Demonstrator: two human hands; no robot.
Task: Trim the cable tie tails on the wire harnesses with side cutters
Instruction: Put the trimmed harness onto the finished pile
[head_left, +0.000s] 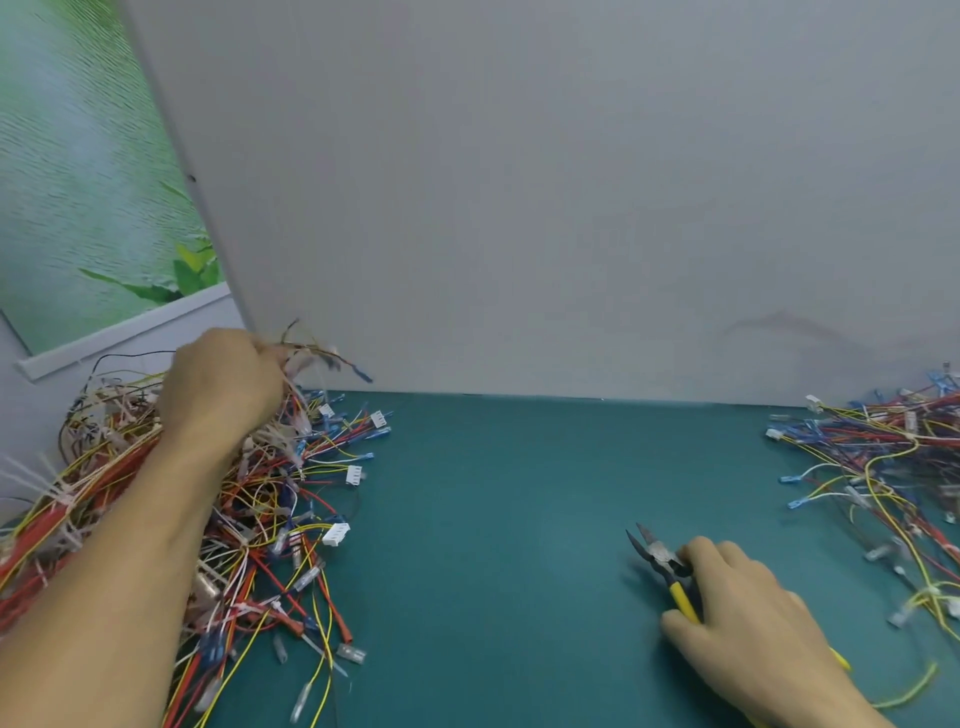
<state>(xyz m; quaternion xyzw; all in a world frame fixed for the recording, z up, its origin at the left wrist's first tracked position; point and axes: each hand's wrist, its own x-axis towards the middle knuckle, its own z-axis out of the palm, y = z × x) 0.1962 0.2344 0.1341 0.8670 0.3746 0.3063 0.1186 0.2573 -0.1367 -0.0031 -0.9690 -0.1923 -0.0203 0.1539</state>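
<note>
Harness piles (270, 519) flank mat (493, 519); left hand (223, 384) grips wires (311, 356), right hand (743, 597) grips side cutters (661, 558).

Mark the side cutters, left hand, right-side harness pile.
side cutters (657, 553): head view, metal head near the pivot.
left hand (223, 387): head view, back of the hand.
right-side harness pile (883, 444): head view, tangled wires mid-pile.

- Centre of the teal mat (519, 519) is bare from the back panel (571, 208) to the near edge: a wide lane.
- Left harness pile (270, 519) fills the left side, with loose wires and connectors straying into the lane.
- Left hand (223, 389) and forearm lie over that pile, gripping a harness (317, 358) lifted above it.
- Right harness pile (883, 467) blocks the far right.
- Right hand (743, 603) with side cutters (660, 558) rests on the mat near the right pile, blades pointing into the lane.
- Back panel stands upright and closes the rear.
</note>
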